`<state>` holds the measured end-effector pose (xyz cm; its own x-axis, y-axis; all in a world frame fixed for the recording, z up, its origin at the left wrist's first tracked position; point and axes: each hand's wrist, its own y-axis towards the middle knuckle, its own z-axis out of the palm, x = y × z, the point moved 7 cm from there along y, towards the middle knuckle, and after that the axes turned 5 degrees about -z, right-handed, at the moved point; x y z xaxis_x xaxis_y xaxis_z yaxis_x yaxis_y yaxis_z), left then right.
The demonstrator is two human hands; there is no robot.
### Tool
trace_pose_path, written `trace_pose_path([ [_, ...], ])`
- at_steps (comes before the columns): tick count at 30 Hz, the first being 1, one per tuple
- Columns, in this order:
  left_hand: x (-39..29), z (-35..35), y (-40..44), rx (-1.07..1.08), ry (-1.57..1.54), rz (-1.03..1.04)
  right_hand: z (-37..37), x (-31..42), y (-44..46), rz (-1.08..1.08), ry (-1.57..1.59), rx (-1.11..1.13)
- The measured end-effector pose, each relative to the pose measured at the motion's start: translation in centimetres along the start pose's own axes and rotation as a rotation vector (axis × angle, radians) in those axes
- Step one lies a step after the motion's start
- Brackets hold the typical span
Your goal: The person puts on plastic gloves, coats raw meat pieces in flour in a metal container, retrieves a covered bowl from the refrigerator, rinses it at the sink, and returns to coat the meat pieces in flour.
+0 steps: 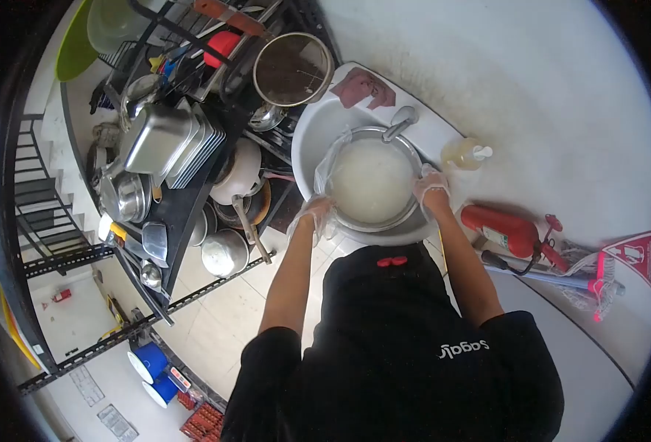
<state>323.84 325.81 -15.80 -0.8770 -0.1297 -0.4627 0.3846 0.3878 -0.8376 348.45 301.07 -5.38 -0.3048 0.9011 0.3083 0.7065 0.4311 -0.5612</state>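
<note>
A round metal bowl (417,158) full of cloudy whitish liquid (373,180) sits in the white sink (312,121), beneath the faucet (401,121). My left hand (314,210), in a loose clear plastic glove, grips the bowl's left rim. On the opposite rim is my right hand (433,190), gloved the same way, with its fingers closed at the edge. Clear plastic film (328,162) hangs along the bowl's left side. What lies under the liquid cannot be made out.
A pinkish cloth (362,88) and a soap pump bottle (467,153) rest on the sink ledge. To the right is a red fire extinguisher (506,230). At left, a black rack (185,243) carries metal trays (167,140), pots and a strainer (294,70) close to the sink.
</note>
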Motion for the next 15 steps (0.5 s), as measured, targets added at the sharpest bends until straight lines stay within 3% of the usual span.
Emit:
trace_pose_path([
  [3, -1.1, -1.0, 0.5, 0.031, 0.168, -0.011, 4.5, -3.3, 4.5, -0.201, 0.497, -0.001],
  [4, -1.1, -1.2, 0.5, 0.014, 0.152, 0.123, 5.7, -4.2, 5.1, -0.232, 0.592, 0.019],
  [6, -1.2, -1.7, -0.7, -0.007, 0.147, 0.048, 6.1, -4.0, 3.9, -0.153, 0.666, 0.196],
  [8, -0.8, -2.1, -1.4, -0.01, 0.12, 0.026, 7.8, -5.2, 4.6, -0.286, 0.351, 0.211],
  [10, 0.5, -2.4, -1.3, 0.006, 0.08, 0.064, 8.7, -6.2, 4.1, -0.399, 0.269, 0.191],
  [12, -1.9, -3.2, -6.4, 0.01, -0.003, 0.104, 7.9, -6.0, 1.8, -0.325, 0.309, 0.206],
  [14, -2.3, -3.7, -10.0, 0.002, -0.057, 0.131, 3.5, -3.3, -3.2, -0.076, 0.339, 0.261],
  [15, -2.0, -4.2, -12.1, -0.031, -0.026, 0.094, 3.6, -2.8, -4.2, -0.125, 0.504, 0.261],
])
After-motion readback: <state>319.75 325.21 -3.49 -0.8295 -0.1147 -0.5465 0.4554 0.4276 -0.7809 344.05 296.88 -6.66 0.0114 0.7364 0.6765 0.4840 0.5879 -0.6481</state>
